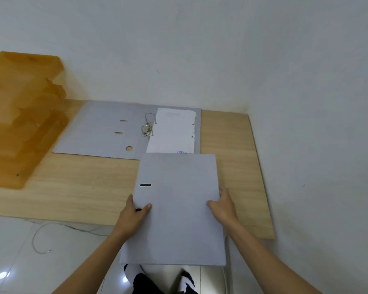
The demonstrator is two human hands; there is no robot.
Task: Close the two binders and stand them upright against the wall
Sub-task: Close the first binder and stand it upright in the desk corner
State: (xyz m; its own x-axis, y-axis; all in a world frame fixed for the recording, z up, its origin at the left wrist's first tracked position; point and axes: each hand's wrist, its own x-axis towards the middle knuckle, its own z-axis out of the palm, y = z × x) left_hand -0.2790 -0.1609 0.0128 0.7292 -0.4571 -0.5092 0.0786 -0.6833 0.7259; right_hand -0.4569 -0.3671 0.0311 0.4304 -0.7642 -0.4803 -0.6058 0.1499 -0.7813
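A closed grey binder [176, 200] is held flat between both hands over the front edge of the wooden desk [72, 187]. My left hand [134, 213] grips its left edge at the spine, thumb on the cover. On the opposite edge, my right hand [223, 206] grips the same way. Behind it, a second grey binder [102, 130] lies open flat near the wall [200, 49], its metal ring mechanism [148, 126] up and white sheets [174, 132] on its right half.
An orange translucent tiered document tray [19, 115] stands at the desk's left, against the wall. A side wall closes in the desk on the right. A thin cable [40, 234] lies on the tiled floor below the desk's front edge.
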